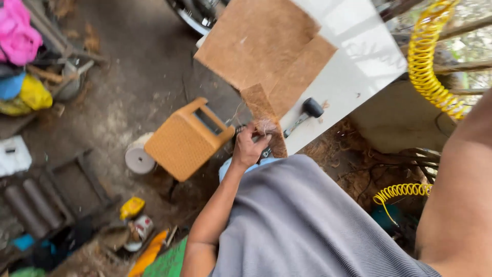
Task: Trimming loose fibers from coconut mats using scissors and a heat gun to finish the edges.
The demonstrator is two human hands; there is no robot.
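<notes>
While gripping, left hand [248,149] holds brown sheet [266,115] (table edge).

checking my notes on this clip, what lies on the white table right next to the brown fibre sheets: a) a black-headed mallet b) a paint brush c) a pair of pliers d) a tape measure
a: a black-headed mallet lies on the white table just beside the brown fibre sheets, its pale handle pointing toward the left hand, which grips the narrow strip of fibre sheet at the table's edge.

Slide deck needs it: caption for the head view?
Left hand grips brown fibre sheet at white table edge, beside mallet.
</notes>
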